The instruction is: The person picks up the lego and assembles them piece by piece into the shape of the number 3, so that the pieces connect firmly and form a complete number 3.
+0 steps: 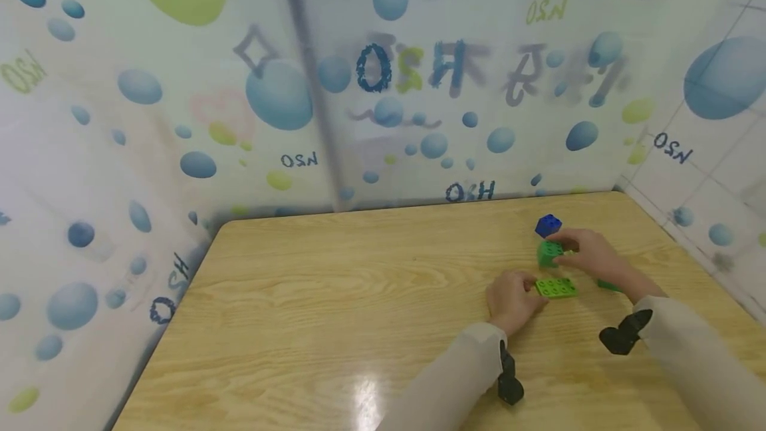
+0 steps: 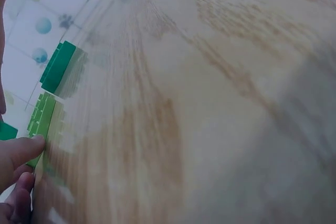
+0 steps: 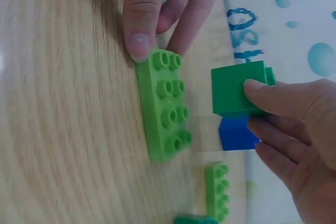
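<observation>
My left hand (image 1: 513,299) rests low on the table, thumb and fingers pinching the near end of a light green brick (image 3: 163,108) that lies studs up. In the right wrist view, the light green brick shows two rows of studs. A green, cube-shaped brick (image 3: 236,88) is held between the thumb and fingers of my right hand (image 1: 589,259), just beyond the light green one. Its studs face up in the head view (image 1: 549,253). Behind it lies a blue brick (image 1: 547,225), partly covered by the green brick in the right wrist view.
A second light green brick (image 3: 214,190) lies farther right, mostly hidden by my right hand in the head view. Under my right forearm shows a dark green brick (image 2: 59,66). The wooden table (image 1: 335,298) meets a patterned curtain (image 1: 383,151) at the back.
</observation>
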The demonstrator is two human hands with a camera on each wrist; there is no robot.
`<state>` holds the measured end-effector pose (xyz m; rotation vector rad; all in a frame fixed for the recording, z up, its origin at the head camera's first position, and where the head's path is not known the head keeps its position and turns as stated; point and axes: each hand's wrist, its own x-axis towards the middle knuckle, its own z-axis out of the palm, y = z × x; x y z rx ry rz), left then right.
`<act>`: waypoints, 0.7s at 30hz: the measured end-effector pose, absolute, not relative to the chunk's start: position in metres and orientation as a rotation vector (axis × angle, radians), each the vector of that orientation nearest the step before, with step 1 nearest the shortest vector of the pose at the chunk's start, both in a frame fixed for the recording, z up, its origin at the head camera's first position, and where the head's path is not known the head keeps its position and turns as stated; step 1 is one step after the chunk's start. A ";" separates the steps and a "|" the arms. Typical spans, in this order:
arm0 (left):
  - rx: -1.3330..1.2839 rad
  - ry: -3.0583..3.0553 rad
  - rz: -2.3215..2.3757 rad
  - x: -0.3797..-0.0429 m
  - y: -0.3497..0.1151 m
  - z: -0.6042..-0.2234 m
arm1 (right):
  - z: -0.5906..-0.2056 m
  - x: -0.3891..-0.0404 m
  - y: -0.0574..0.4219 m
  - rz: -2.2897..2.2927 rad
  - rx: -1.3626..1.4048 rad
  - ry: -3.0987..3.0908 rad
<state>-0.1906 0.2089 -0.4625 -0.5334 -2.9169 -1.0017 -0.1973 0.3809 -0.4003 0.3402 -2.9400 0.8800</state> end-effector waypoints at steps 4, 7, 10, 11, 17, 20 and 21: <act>-0.529 -2.929 -1.026 -0.191 0.208 -0.462 | -0.395 -0.185 0.386 0.877 0.389 -2.961; -0.528 -2.930 -1.024 -0.191 0.208 -0.462 | -0.395 -0.177 0.390 0.861 0.409 -2.980; -0.533 -2.922 -1.012 -0.191 0.207 -0.462 | -0.396 -0.170 0.392 0.843 0.406 -3.004; -0.533 -2.920 -1.012 -0.191 0.208 -0.462 | -0.397 -0.168 0.392 0.847 0.401 -3.010; -0.531 -2.929 -0.999 -0.192 0.209 -0.462 | -0.402 -0.160 0.396 0.894 0.367 -3.029; -0.531 -2.940 -0.994 -0.192 0.210 -0.462 | -0.405 -0.158 0.396 0.914 0.358 -3.016; -0.530 -2.942 -1.001 -0.191 0.211 -0.462 | -0.405 -0.157 0.396 0.917 0.359 -3.012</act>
